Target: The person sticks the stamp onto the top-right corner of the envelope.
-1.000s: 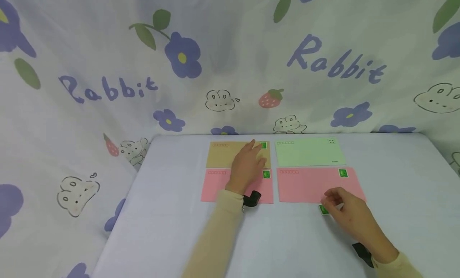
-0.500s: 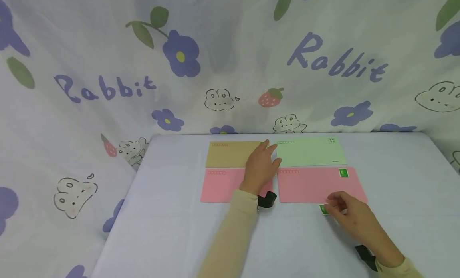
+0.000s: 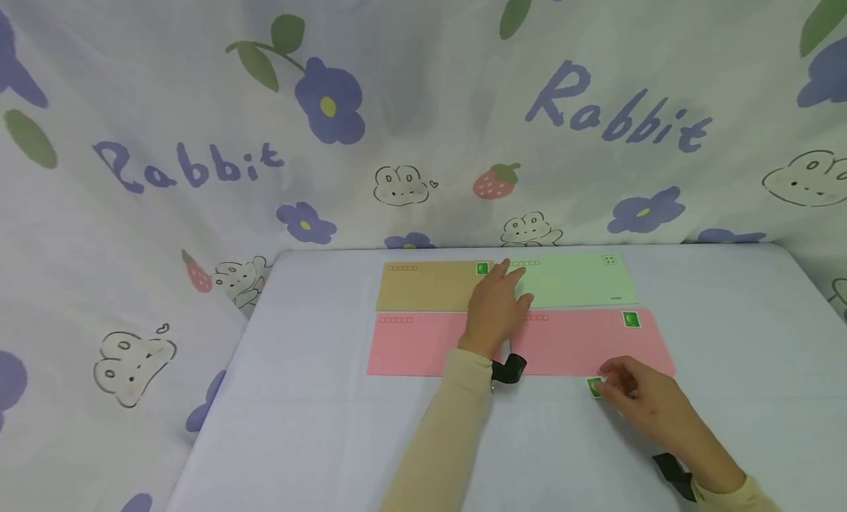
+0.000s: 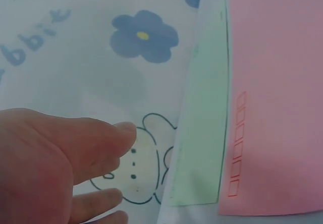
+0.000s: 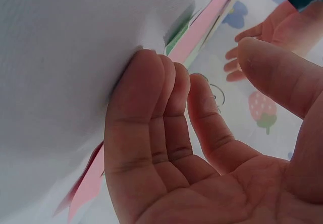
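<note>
My left hand (image 3: 498, 310) hovers over the gap between the envelopes, fingers loosely extended; in the left wrist view nothing lies in that hand (image 4: 45, 168). Under and beside it are a tan envelope (image 3: 423, 288), a green envelope (image 3: 576, 285) and two pink envelopes, left (image 3: 413, 346) and right (image 3: 576, 346). My right hand (image 3: 645, 402) rests low by the front edge of the right pink envelope, fingers loosely bent. A green stamp (image 3: 592, 388) lies at its thumb tip. Seen from the right wrist, the thumb stands apart from the fingers (image 5: 128, 93).
Stamps mark the corners of the tan envelope and the right pink one: one stamp (image 3: 482, 268) and another stamp (image 3: 631, 319). The white-covered table (image 3: 298, 424) meets a patterned curtain (image 3: 423, 115) at the back and left.
My left hand has moved right, from over the tan and left pink envelopes to the gap between the columns. The right hand and the loose stamp have barely moved.
</note>
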A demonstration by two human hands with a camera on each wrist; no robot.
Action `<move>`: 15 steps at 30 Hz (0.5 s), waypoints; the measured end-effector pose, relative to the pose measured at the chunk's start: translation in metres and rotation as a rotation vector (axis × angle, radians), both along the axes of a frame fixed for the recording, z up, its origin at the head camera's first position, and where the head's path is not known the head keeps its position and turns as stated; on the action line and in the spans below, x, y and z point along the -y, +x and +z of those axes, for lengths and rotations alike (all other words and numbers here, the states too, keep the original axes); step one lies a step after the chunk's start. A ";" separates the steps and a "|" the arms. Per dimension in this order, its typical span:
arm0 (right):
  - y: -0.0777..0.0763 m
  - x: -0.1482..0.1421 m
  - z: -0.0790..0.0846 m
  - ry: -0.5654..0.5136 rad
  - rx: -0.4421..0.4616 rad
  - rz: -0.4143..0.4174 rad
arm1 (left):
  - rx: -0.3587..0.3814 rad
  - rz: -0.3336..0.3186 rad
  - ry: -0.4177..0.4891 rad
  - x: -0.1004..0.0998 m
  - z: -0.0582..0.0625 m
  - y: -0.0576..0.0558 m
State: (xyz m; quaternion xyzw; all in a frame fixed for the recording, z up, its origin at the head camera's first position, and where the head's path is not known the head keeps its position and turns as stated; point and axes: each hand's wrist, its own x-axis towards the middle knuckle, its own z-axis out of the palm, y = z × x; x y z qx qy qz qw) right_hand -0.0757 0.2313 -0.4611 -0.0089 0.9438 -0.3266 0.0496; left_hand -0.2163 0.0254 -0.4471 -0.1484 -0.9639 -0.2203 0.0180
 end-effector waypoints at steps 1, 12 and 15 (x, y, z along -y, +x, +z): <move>0.000 0.000 0.000 -0.005 -0.001 0.003 | -0.005 -0.002 -0.006 -0.001 -0.001 0.000; 0.000 -0.001 -0.003 0.030 0.024 0.016 | -0.013 -0.015 -0.060 -0.009 -0.006 -0.002; -0.002 -0.001 -0.004 0.028 0.036 0.029 | -0.011 -0.016 -0.080 -0.011 -0.007 -0.003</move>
